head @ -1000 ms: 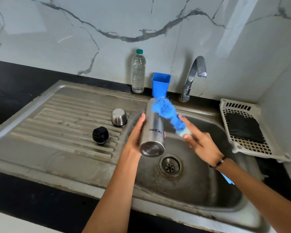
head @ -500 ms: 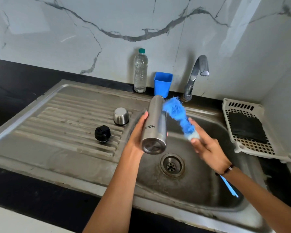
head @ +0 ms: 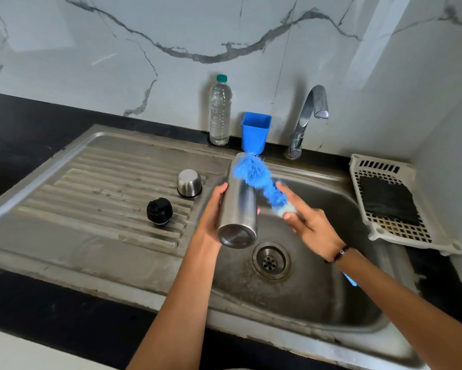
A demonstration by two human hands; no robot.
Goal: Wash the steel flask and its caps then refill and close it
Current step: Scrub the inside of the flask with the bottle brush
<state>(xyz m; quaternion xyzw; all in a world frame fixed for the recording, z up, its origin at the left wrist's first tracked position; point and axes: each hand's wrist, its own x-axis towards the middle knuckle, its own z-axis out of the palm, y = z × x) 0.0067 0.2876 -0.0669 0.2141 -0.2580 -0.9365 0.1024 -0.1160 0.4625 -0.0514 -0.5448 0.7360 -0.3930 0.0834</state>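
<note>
While a person's left hand (head: 213,209) grips the cylindrical brushed-steel flask (head: 239,206) over the stainless-steel sink basin (head: 331,295), its fingers wrapped round the body, the flask lies tilted with its base toward the camera and its mouth pointing away. Just beside it, the right hand (head: 311,224) holds the pale handle end of a fluffy blue bottle brush (head: 254,174), fingers curled narrowly about it with the forefinger stretched along the shaft; the bristle head sits at the flask's mouth, though whether it is inside the neck cannot be told. Below them is the round drain (head: 271,260). Farther left, on the ribbed steel draining surface (head: 72,198), stand the black inner stopper (head: 159,210) and, beyond it, the small upturned steel cup cap (head: 189,182), both well apart from the hands and seemingly not yet washed. At the back wall stand a clear plastic water bottle (head: 219,113), a blue square plastic tub (head: 255,132) and the chrome tap (head: 308,116), which shows no running water.

The risk, as judged here, is a slip: a smooth steel body held one-handed at a tilt could twist loose under a hard scrubbing push and drop into the basin.
</note>
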